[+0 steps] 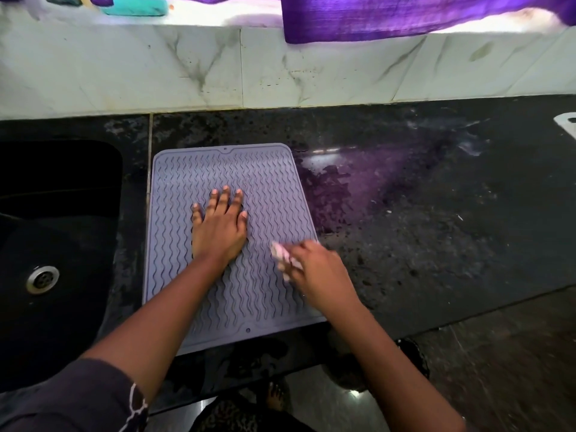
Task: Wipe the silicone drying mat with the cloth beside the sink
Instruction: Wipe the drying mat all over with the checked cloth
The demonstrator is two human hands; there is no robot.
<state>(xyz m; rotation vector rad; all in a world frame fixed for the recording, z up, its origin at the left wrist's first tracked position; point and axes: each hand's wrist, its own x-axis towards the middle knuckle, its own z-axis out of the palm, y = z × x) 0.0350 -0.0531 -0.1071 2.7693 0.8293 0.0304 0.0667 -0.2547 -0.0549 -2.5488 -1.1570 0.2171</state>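
Observation:
A grey silicone drying mat [268,182] with wavy ridges lies flat on the dark counter, just right of the sink. My left hand [219,227] presses flat on the mat's middle, fingers spread. My right hand [318,269] is closed around a small pale cloth [282,255] at the mat's right edge, the cloth touching the mat. The right hand and cloth look blurred with motion. Most of the cloth is hidden inside the fist.
A black sink [56,238] with a metal drain [42,279] sits to the left. The black stone counter [436,229] stretches right, wet and speckled. A marble-tiled wall [218,70] backs it, with a purple curtain [405,17] hanging above. A white object [567,123] shows at the far right edge.

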